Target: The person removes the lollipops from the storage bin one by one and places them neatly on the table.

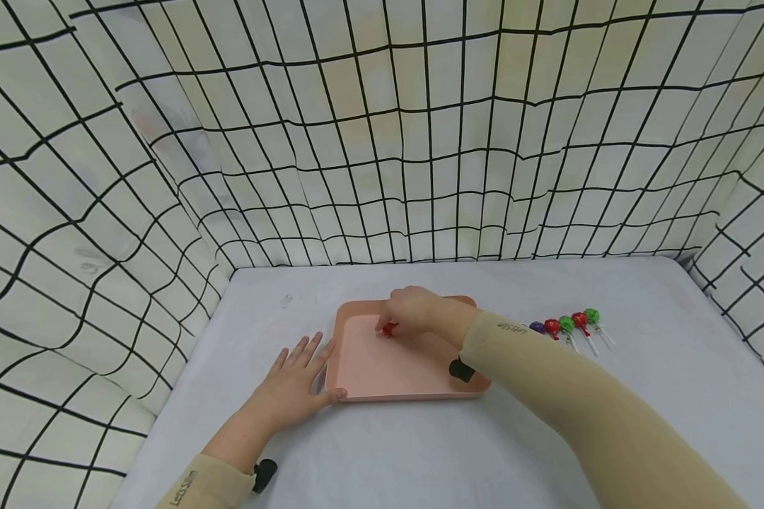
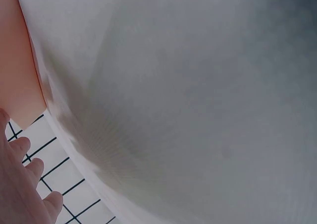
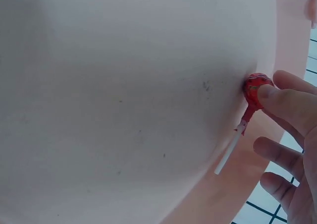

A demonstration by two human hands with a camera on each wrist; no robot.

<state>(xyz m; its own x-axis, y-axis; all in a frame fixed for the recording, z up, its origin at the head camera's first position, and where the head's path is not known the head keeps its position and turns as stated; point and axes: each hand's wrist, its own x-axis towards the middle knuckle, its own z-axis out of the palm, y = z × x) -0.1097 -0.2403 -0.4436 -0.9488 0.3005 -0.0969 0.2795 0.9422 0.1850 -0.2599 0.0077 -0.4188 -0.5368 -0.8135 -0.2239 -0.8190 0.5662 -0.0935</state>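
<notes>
A pink rectangular tray (image 1: 382, 369) lies on the white table. Over its far part, my right hand (image 1: 414, 311) pinches the wrapped head of a red lollipop (image 3: 253, 89) between thumb and finger. In the right wrist view the head is right at the tray floor, and its white stick points down and left. My left hand (image 1: 293, 392) lies with fingers spread at the tray's left side, its thumb at the near left corner. The left wrist view catches only some left fingertips (image 2: 34, 169) beside the tray's pink wall.
To the right of the tray, several lollipops lie in a slanting row: a purple one (image 1: 537, 327), a red one (image 1: 552, 326), a green one (image 1: 566, 324) and others, partly behind the right sleeve (image 1: 547, 375). White walls with a black grid (image 1: 420, 141) enclose the table.
</notes>
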